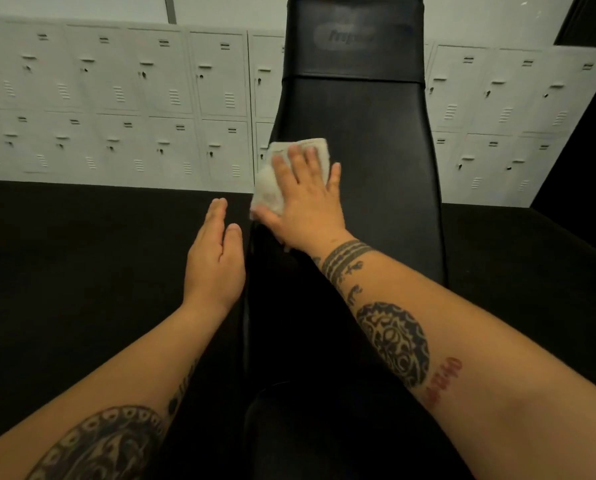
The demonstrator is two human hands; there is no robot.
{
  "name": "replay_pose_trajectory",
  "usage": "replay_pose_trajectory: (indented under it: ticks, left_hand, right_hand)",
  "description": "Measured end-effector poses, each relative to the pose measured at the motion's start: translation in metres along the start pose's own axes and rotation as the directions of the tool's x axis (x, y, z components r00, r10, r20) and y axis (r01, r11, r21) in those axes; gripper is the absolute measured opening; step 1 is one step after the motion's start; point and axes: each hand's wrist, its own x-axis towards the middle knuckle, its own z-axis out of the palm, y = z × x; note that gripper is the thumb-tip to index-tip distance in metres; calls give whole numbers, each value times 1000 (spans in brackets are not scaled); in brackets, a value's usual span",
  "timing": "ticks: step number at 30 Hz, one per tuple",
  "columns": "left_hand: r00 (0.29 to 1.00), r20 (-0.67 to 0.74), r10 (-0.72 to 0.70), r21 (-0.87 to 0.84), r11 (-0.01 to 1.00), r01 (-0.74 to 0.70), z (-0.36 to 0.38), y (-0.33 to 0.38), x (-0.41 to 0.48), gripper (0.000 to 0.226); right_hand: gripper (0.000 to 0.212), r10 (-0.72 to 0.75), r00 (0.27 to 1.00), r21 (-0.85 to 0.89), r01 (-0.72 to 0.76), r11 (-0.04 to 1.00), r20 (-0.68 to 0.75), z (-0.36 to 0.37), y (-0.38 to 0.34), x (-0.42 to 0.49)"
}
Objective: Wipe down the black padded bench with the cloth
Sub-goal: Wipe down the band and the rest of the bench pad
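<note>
Your right hand (305,206) lies palm-down on the cloth (268,194), pressing it flat against the black padded desk (369,140). Its fingers (298,161) are straight and slightly spread. The thumb reaches out to the cloth's lower left edge, and the little finger lies past the cloth's right edge, on the bare pad.

The cloth is a white, soft, crumpled rectangle. It sits on the left half of the pad, about midway along its length, with its left edge level with the pad's left border.

Your left hand (213,258) is just beside the pad's left edge, turned on its side and holding nothing. Its fingers (216,216) are straight and pressed together, with the thumb alongside. You cannot tell whether it touches the pad.

The desk is long and narrow and tapers toward you. It is covered in smooth black vinyl with a dull sheen. A cross seam separates a shorter top section, which carries an oval embossed logo (348,36) – the lettering is too blurred to read.

Both forearms are bare and carry dark patterned tattoos. The right forearm (428,341) has banded rings at the wrist, a round ornament and a small red mark.

Behind the desk stand pale metal lockers (116,98) in 2 tiers – each door has slotted vents and a small handle. The floor (64,254) is matte black.
</note>
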Motion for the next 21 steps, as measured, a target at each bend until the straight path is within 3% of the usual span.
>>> replay_pose_trajectory:
  ticks: [4,9,11,15,17,19,21]
  left_hand:
    - [999,-35,22,-9,1000,-22,6,-7,-5,50]
    - [999,-41,8,24,1000,-7,8,-8,-11,47]
    - [1000,-16,13,31,999,-13,12,-6,-13,47]
    - [994,60,86,115,989,-93,21,2,-17,45]
    - [981,73,182,138,972,-191,24,5,-17,41]
    - [967,58,250,118,960,-255,27,9,-18,37]
    - [982,11,188,39,981,-188,32,15,-18,30]
  right_hand:
    - [77,-347,934,-64,353,933,88,17,-18,-46]
    - [73,-604,763,23,616,787,232,29,-20,-110]
    - [63,-651,710,96,653,751,267,25,-14,-126]
    - [51,-661,673,283,597,751,332,10,3,-147]
    - [47,-656,687,363,552,751,312,-2,12,-149]
    - [46,-581,793,458,454,764,183,-17,29,-143]
    - [47,-429,902,501,392,772,-46,-29,51,-137]
